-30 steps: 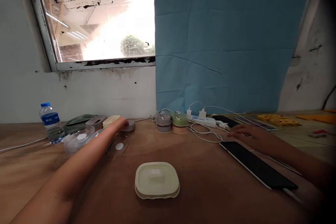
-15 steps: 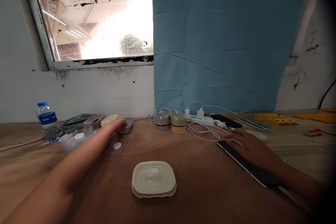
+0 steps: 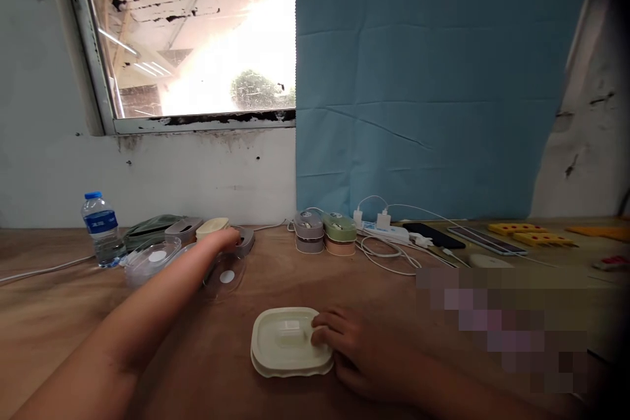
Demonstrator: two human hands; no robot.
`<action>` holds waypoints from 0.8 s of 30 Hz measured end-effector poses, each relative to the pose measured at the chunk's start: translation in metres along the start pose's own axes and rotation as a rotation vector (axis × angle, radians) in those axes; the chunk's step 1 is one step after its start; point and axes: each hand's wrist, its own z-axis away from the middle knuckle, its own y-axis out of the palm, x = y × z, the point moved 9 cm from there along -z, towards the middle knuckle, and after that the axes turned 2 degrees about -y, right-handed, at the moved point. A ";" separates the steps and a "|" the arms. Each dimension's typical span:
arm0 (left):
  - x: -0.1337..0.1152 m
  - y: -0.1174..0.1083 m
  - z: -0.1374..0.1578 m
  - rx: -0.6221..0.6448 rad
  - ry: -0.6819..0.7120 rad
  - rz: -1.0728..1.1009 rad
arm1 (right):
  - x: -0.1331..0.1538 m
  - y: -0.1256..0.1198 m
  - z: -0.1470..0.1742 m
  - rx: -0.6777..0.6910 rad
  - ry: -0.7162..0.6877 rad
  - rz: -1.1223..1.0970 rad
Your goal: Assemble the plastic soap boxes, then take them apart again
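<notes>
A cream rectangular box with a see-through lid (image 3: 283, 340) lies at the front middle of the table. My right hand (image 3: 352, 348) is closed on its right edge, fingers bent over the lid and thumb low at the side. My left hand (image 3: 227, 239) is stretched far out to the back, its fingers curled at the left side of a grey container (image 3: 246, 243). Most of those fingers are hidden, so what they hold cannot be made out. Beside that hand are a cream container (image 3: 210, 226) and another grey container (image 3: 183, 230). Below it lies a clear plastic lid (image 3: 226, 275).
At the left stand a water bottle (image 3: 102, 233) and clear plastic tubs (image 3: 155, 259). A grey lunch box (image 3: 309, 233) and a green lunch box (image 3: 340, 234) stand at the back, near a power strip (image 3: 386, 231) with loose cables. Phones lie to the right; a blurred patch hides part of that side.
My right hand has left the dark long object at the right and come to the cream box's right edge. My left hand stays at the grey container. The view has shifted slightly.
</notes>
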 end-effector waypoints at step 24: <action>-0.021 0.030 0.132 -0.420 0.124 0.337 | -0.099 0.061 -0.194 -0.022 0.348 0.414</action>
